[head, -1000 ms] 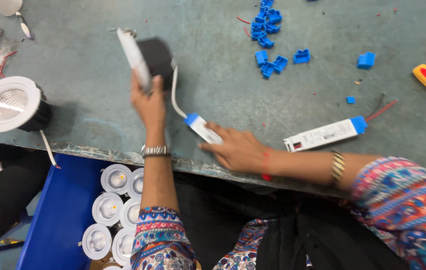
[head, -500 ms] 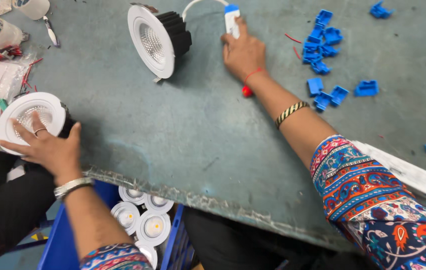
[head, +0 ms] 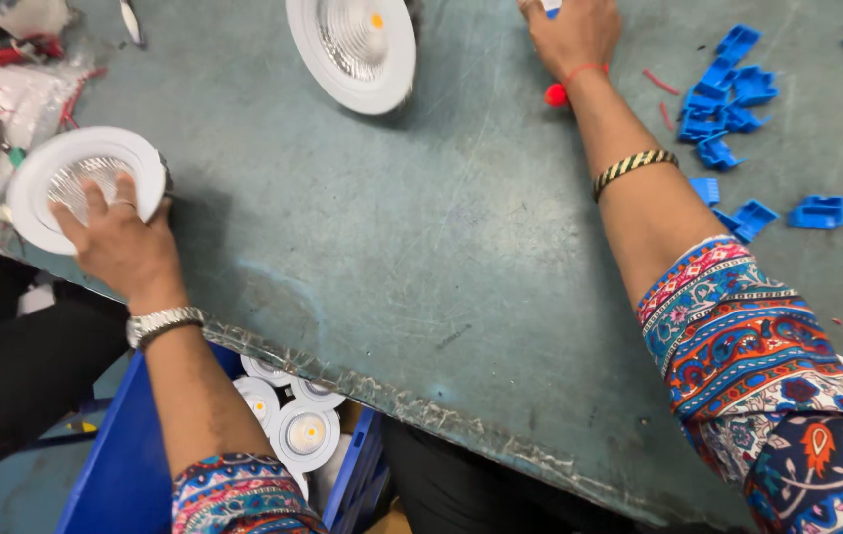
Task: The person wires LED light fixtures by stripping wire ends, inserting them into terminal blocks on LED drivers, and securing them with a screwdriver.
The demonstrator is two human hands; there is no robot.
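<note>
A: Where's the left hand (head: 123,242)?

B: At the tabletop's (head: 372,287) left edge, spread flat over a white downlight (head: 80,183) that lies face up — fingers (head: 95,203) open across its ribbed lens, palm on the rim nearest the person. It rests on the lamp rather than closing round it. A watch (head: 162,323) sits on that wrist.

A: And the right hand (head: 572,35)?

B: Far across the top, knuckles up, over a small white piece (head: 551,8) with a blue end. The frame cuts the fingers off, so I cannot tell how far it is open or whether it grips that piece.

A: Anything between them?

B: A second downlight (head: 352,47), face up, just left of the right hand and well apart from the first one.

A: The rest?

B: Blue clips (head: 728,99) scattered to the right of the right forearm, which wears a striped bangle (head: 634,170) (a red thread sits higher on the wrist). Below the tabletop's near edge stands a blue crate (head: 120,465) — more downlights (head: 288,415) packed inside.
</note>
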